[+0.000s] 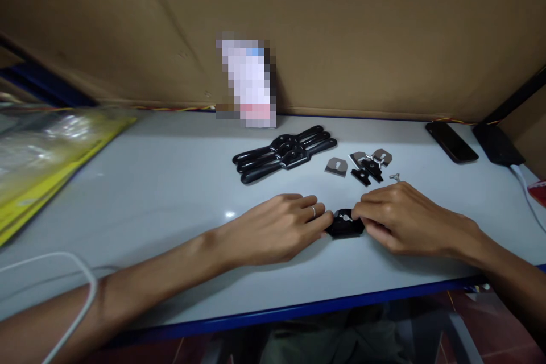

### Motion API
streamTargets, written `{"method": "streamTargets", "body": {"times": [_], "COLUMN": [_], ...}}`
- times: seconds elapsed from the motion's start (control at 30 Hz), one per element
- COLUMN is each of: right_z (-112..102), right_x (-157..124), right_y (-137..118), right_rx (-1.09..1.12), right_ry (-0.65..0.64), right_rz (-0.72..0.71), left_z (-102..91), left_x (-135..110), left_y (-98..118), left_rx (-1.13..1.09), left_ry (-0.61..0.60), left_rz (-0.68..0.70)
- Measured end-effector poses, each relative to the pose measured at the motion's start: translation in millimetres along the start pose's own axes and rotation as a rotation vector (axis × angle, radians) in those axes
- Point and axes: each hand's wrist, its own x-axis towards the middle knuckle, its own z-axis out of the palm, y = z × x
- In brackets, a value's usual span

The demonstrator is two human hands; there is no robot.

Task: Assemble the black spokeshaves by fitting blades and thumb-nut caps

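Observation:
A small black plastic part [344, 224] with a bit of silver metal on top lies on the white table [170, 182] near its front edge. My left hand [277, 227], a ring on one finger, holds the part's left end with its fingertips pressed together. My right hand [401, 216] pinches the part's right end, fingers curled. Behind the hands lies a pile of long black handles [284, 153]. To its right are grey metal blades [336, 166], small black clips [367, 170] and a tiny silver piece [394, 177].
A cardboard wall [341, 23] closes off the back of the table. Yellow sheets in clear plastic [46, 153] lie at the left. A dark phone [451, 141] and a black device [497, 145] with a white cable sit at the back right. A white cable [81, 290] crosses my left forearm.

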Motion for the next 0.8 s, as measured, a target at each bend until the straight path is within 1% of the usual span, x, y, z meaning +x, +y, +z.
{"method": "streamTargets", "body": {"times": [0.13, 0.23, 0.4, 0.6, 0.8], "right_z": [1.8, 4.1, 5.5, 3.5, 3.7], "right_x": [-0.7, -1.1, -1.4, -0.5, -0.3], "right_y": [-1.5, -1.1, 1.1, 0.5, -0.3], "right_rx": [0.048, 0.05, 0.007, -0.051, -0.031], "right_ry": [0.004, 0.022, 0.03, 0.019, 0.011], "right_rz": [-0.065, -0.082, -0.055, -0.001, 0.022], "left_z": [0.8, 0.9, -0.5, 0.9, -1.2], "left_x": [-0.4, -0.5, 0.6, -0.2, 0.7], "left_y": [-0.4, -0.5, -0.4, -0.2, 0.3], "left_rx": [-0.021, -0.016, -0.015, -0.002, -0.006], "left_ry": [0.006, 0.005, 0.025, 0.007, 0.018], "left_rz": [-0.001, -0.004, 0.001, -0.005, -0.009]}}
